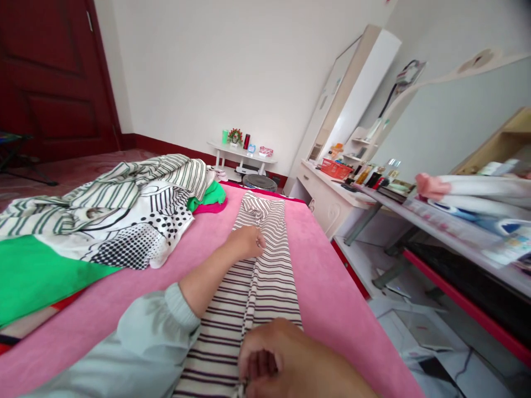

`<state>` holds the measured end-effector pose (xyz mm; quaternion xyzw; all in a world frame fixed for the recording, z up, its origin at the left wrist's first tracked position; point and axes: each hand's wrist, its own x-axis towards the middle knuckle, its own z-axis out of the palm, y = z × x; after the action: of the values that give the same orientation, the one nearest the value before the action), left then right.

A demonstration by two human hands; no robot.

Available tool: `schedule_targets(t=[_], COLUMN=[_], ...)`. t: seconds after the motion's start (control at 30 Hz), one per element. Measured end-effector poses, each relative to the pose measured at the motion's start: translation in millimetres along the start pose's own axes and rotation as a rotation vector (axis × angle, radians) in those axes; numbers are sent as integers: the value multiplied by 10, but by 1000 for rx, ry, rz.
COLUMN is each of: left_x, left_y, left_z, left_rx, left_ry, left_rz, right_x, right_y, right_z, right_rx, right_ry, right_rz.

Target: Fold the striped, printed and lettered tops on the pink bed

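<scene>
A long cream garment with dark stripes (274, 276) lies stretched lengthwise on the pink bed cover (327, 298), with a raised ridge of cloth running down its middle. Its far end is bunched up; its exact kind does not show. Halfway along, my left hand (248, 242) is closed at the ridge, fingers curled on the fabric. Closer to me, my right hand (277, 356) pinches the same ridge near the bottom of the view. My right fingertips are partly hidden.
Left on the bed is a heap of clothes, including a green-striped cloth (112, 188), a black-dotted white cloth (145, 226) and a green cloth (45, 276). A white dresser (319, 188) and a cluttered grey table (464, 226) line the right side. A low white shelf (240, 149) stands beyond.
</scene>
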<state>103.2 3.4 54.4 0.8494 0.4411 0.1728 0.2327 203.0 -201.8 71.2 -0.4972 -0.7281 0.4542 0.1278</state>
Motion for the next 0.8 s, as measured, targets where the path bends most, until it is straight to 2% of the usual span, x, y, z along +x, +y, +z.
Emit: schedule_targets(t=[0.07, 0.1, 0.2, 0.3, 0.37, 0.47, 0.53, 0.67, 0.8], left_x=[-18, -23, -9, 27, 44, 60, 84, 260, 637], left_y=[-19, -32, -81, -153, -215, -317, -375, -451, -486], left_z=[-18, -15, 21, 67, 91, 124, 154, 247, 329], left_rx=[72, 87, 76, 56, 28, -89, -173, -343, -745], left_ry=[-52, -65, -49, 79, 186, 251, 278, 353, 364], left_rz=[-33, -42, -60, -126, -177, -223, -237, -183, -122], right_x=[32, 55, 198, 484, 709, 974, 1062, 1077, 1058], right_y=[4, -12, -54, 82, 289, 617, 759, 833, 823], right_z=[22, -3, -227, -531, -661, -690, -644, -580, -588], right_rx=[55, 65, 10, -201, -393, -592, -660, -723, -725], right_ry=[-10, 39, 345, 639, 730, 648, 570, 559, 576], right_rz=[-3, -14, -87, -175, -123, 70, 146, 167, 166])
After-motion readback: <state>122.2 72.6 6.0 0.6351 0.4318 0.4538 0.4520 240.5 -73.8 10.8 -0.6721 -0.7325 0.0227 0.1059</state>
